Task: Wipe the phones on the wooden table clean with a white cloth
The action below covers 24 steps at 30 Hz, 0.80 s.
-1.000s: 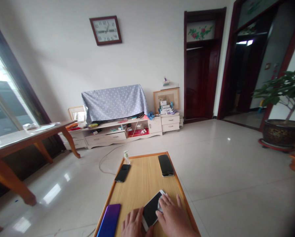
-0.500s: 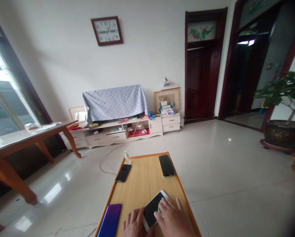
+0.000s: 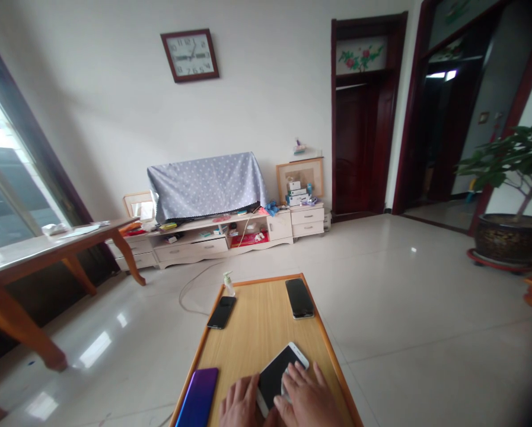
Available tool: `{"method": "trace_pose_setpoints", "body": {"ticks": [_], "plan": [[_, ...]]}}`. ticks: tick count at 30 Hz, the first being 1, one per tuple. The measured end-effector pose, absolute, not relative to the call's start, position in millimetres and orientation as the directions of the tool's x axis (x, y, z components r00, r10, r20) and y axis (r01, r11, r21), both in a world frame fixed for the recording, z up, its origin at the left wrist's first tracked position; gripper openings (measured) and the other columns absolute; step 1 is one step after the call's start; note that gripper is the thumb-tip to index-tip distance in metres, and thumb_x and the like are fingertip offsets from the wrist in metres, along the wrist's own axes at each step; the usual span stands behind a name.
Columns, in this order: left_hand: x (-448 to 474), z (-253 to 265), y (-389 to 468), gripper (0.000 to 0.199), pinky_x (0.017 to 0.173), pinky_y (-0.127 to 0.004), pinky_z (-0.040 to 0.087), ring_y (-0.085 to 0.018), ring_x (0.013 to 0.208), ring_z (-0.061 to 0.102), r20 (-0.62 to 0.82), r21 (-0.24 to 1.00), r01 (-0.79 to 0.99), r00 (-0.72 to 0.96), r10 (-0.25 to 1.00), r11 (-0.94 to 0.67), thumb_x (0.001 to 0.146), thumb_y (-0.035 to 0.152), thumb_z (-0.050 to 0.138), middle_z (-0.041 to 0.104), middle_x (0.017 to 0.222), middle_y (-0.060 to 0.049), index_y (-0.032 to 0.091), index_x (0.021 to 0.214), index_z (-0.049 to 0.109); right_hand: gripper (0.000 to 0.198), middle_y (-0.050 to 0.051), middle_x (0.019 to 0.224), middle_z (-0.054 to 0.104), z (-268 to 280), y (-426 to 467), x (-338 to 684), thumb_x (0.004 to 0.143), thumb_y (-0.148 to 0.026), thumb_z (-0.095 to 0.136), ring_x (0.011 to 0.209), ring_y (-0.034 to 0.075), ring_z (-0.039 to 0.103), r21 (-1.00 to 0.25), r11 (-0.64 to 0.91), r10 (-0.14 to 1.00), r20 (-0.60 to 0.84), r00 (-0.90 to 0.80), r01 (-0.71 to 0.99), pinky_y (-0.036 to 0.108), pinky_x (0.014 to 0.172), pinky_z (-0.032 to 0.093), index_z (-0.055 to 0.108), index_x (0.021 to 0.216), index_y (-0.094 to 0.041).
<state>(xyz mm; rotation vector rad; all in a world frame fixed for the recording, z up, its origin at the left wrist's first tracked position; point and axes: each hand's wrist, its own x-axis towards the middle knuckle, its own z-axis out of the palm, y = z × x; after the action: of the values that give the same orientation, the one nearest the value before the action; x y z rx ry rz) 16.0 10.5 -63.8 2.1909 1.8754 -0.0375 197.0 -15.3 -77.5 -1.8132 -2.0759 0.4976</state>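
Note:
A white smartphone (image 3: 278, 375) with a dark screen lies slanted on the small wooden table (image 3: 252, 332). My left hand (image 3: 241, 403) grips its lower left part, fingers along the side and thumb near the bottom end. Over the right half of the screen, my right hand (image 3: 308, 394) presses a small whitish wipe (image 3: 286, 382) against the glass. Most of that wipe is hidden under the fingers, so its exact kind is hard to make out.
A purple-blue phone (image 3: 197, 396) lies at the table's left edge. Further up are a black phone (image 3: 222, 312), a pump bottle (image 3: 229, 283) and another dark phone (image 3: 300, 298) at the right. A raised orange rim (image 3: 332, 350) borders the tabletop.
My right hand has slid slightly down and left over the screen with the wipe, uncovering more of the phone's upper right end. My left hand stays at the phone's side.

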Motion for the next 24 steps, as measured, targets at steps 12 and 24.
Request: {"method": "trace_pose_setpoints", "body": {"ticks": [12, 24], "plan": [[14, -66, 11, 0.075, 0.107, -0.041, 0.036, -0.031, 0.135, 0.044, -0.191, 0.165, 0.976, 0.170, 0.967, -0.139, 0.078, 0.053, 0.052, 0.051, 0.148, -0.010, 0.024, 0.147, 0.046, 0.063, 0.014, 0.155, 0.035, -90, -14, 190, 0.093, -0.053, 0.051, 0.146, 0.034, 0.030, -0.502, 0.189, 0.963, -0.074, -0.259, 0.844, 0.053, 0.121, 0.022, 0.051, 0.145, -0.017], [14, -66, 10, 0.076, 0.109, -0.040, 0.035, -0.031, 0.135, 0.044, -0.171, 0.190, 0.972, 0.169, 0.971, -0.135, 0.077, 0.053, 0.054, 0.052, 0.147, -0.009, 0.025, 0.147, 0.047, 0.059, 0.014, 0.153, 0.040, -73, -15, 201, 0.094, -0.053, 0.049, 0.144, 0.035, 0.033, -0.461, 0.117, 0.987, -0.044, -0.154, 0.880, 0.055, 0.120, 0.025, 0.056, 0.142, -0.018]]}}
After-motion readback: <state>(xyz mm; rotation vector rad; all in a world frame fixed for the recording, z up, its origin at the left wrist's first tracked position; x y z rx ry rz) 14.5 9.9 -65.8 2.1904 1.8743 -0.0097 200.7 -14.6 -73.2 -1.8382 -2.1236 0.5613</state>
